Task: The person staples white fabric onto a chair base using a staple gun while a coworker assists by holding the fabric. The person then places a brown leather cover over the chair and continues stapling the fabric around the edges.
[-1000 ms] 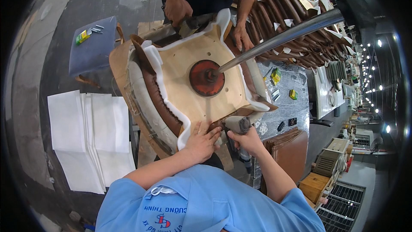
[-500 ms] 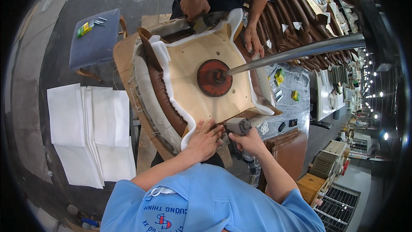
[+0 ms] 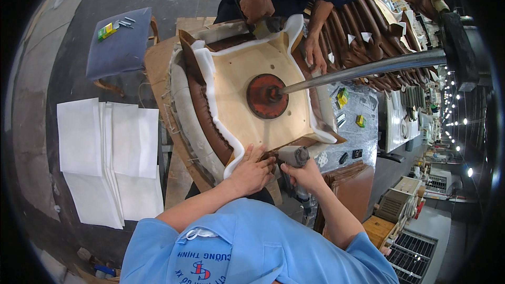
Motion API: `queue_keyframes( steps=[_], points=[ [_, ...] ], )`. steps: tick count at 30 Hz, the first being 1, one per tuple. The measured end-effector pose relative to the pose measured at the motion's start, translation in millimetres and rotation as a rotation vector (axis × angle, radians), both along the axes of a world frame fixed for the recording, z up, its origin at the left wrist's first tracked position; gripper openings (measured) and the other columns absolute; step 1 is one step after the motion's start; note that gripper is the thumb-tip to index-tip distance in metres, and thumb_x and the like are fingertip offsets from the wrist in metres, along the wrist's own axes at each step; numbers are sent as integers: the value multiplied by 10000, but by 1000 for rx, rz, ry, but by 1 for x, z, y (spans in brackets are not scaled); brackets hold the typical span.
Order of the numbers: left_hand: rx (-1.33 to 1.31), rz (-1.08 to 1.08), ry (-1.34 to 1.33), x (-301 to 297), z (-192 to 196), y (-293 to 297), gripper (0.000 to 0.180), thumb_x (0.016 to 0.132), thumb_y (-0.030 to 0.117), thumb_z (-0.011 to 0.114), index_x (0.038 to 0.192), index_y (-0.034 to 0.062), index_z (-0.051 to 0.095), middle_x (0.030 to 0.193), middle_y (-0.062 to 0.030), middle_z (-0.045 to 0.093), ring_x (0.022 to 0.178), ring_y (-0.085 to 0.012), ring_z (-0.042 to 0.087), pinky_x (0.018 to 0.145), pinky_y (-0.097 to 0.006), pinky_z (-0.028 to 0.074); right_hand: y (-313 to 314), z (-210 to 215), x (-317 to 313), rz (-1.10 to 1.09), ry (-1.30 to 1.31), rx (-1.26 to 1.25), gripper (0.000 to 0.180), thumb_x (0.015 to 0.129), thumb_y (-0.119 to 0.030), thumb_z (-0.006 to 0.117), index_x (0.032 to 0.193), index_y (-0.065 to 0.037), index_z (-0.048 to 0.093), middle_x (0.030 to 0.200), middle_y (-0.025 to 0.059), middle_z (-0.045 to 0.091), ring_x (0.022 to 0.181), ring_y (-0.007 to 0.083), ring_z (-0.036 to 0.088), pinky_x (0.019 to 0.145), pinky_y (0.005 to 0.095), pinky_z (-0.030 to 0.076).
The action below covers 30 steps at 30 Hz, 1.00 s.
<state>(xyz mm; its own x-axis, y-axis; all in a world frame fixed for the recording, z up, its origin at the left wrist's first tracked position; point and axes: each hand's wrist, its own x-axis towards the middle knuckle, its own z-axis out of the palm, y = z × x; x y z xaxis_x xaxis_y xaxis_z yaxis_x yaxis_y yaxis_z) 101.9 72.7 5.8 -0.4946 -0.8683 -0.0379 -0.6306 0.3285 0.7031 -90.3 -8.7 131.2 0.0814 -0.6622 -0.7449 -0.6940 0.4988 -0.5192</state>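
Note:
In front of me a seat cushion lies upside down, its pale plywood base [image 3: 231, 84] facing up. Brown leather [image 3: 202, 110] and white padding [image 3: 208, 81] stand up around its edges. A red round press plate [image 3: 255, 106] on a metal rod [image 3: 368, 68] bears on the middle of the wood. My left hand [image 3: 251, 171] lies with fingers stretched over the near edge of the cover. My right hand [image 3: 305, 174] grips a grey staple gun [image 3: 294, 155], its nose against the near edge beside my left fingers.
Across the cushion a co-worker's hand [image 3: 256, 5] holds another staple gun [image 3: 267, 27]; their other hand [image 3: 315, 55] rests at the right edge. White sheets [image 3: 108, 163] are stacked at left, near a blue stool [image 3: 118, 44]. Brown leather pieces [image 3: 363, 31] lie back right; small boxes [image 3: 342, 98] sit right.
The cushion and press plate appear slightly further right and my view has shifted a little. The co-worker's staple gun has moved slightly right. My hands keep nearly the same places at the near edge.

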Motion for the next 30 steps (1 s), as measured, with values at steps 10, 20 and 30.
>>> queue_keyframes(
  steps=[10, 20, 30],
  points=[
    [-2, -7, 30, 0, 0, -2, 461, 1102, 379, 612, 1435, 92, 752, 1618, -37, 630, 1673, -414, 307, 1362, -702, 151, 15, -11, 2, -72, -17, -86, 311, 966, -253, 889, 1068, 16, 769, 745, 26, 716, 579, 114, 653, 547, 313, 531],
    [-199, -54, -26, -5, 7, 6, 403, 1040, 289, 707, 1381, 77, 740, 1560, -116, 639, 1590, -460, 411, 1323, -694, 260, 126, -21, -60, -448, -115, -211, 466, 953, -179, 915, 1341, -3, 725, 972, 44, 759, 731, 112, 686, 645, 308, 581],
    [-208, -232, -200, -21, 35, 29, 592, 1043, 251, 705, 1568, 17, 560, 1679, -182, 507, 1417, -410, 599, 1286, -585, 373, 189, -45, -107, -610, -131, -397, 523, 887, -221, 974, 1284, 17, 730, 979, 66, 772, 709, 123, 689, 634, 318, 574]
  ],
)
